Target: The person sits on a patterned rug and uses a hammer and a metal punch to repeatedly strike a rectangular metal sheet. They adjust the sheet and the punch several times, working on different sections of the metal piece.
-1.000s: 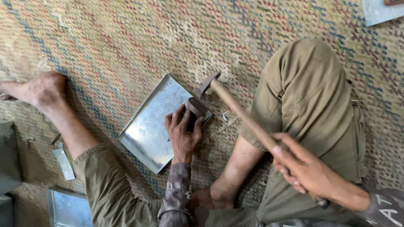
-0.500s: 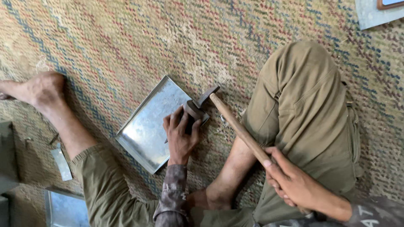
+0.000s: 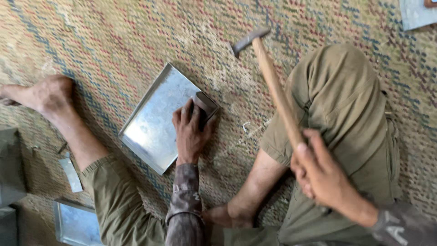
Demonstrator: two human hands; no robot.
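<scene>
While right hand (image 3: 318,175) lifts hammer (image 3: 273,86), left hand (image 3: 191,132) covers tray (image 3: 154,118) corner, perhaps block.

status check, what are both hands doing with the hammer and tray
Right hand grips wooden-handled hammer, head raised clear. Left hand presses small dark metal block on shallow rectangular sheet-metal tray. Nothing between hammer and block.

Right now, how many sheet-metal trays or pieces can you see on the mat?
4: the tray under the left hand; another tray at bottom left; a small strip beside the left leg; one piece at the top right corner. More may lie off-frame.
</scene>
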